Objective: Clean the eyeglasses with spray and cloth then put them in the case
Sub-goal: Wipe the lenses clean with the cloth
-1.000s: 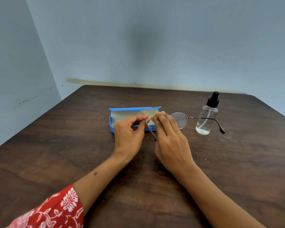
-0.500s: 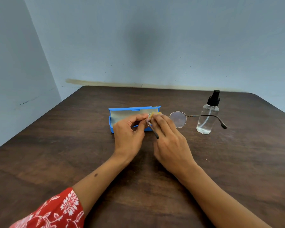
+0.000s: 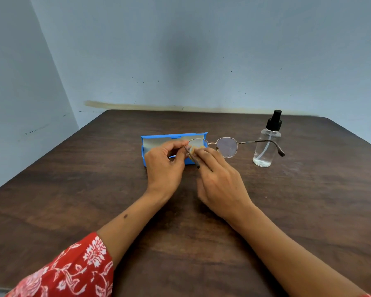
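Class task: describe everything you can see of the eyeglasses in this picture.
The eyeglasses have a thin, metal-looking frame with round clear lenses and dark-tipped temples, both unfolded. They are held above the table, in front of the open blue case. The left hand pinches one hinge corner; the right hand presses a small yellowish cloth to that lens.

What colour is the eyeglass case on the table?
Bright blue, with a pale grey-beige lining; the open eyeglass case shows best in the head view, partly behind the hands.

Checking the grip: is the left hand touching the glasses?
Touching. The head view shows the left hand pinching the glasses at the hinge.
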Demonstrator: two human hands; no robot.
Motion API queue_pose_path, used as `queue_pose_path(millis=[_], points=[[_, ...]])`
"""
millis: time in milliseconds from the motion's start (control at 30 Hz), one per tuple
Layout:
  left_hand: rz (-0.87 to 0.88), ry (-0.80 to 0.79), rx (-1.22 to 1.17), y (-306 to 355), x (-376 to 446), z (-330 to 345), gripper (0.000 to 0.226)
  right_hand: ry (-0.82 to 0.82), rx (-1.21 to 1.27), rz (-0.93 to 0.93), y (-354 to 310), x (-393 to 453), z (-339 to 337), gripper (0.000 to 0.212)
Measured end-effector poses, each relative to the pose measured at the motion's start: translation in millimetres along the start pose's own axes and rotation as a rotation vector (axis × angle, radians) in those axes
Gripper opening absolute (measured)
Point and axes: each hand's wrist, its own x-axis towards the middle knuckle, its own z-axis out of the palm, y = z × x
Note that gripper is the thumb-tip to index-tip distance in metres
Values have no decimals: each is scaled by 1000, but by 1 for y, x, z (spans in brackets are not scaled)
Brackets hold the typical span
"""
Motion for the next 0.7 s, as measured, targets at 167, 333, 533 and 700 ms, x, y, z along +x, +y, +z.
queue_pose_path(millis=[167,333,533,700], points=[[-1,1,-15,1,-1,2,18,9,-7,15,0,-1,-2,44],[3,11,-5,3,-1,0,19,19,19,-6,0,-2,-4,44],[29,12,3,4,-2,0,16,-25,59,-46,-2,-2,-4,49],[4,9,-27,3,-2,1,21,-32,20,36,1,-2,-7,45]])
